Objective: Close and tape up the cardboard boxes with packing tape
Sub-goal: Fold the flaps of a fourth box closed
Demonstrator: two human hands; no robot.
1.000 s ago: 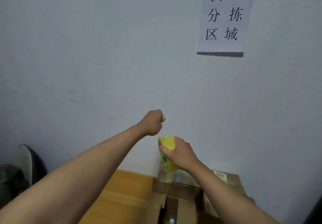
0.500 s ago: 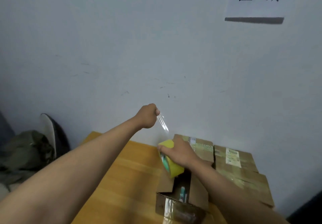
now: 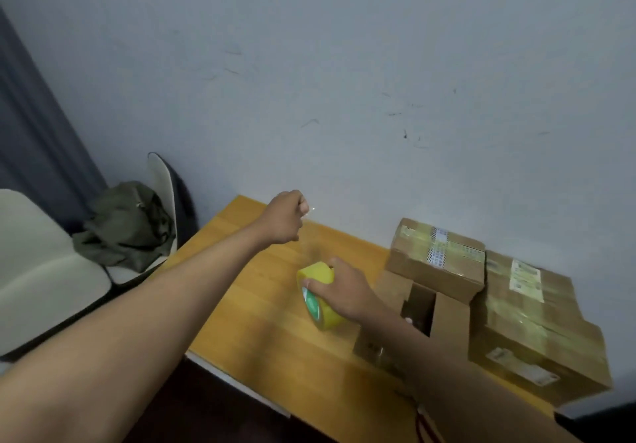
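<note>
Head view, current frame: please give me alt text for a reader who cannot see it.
A person's right hand grips a yellow tape roll above a wooden table, while the left hand, raised in a fist, pinches the clear tape end. To the right, an open cardboard box stands beside two taped boxes against a grey wall.

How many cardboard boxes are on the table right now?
3: an open box beside the right forearm, a taped box behind it by the wall, and a larger taped box at the right. Others may be outside the frame.
</note>
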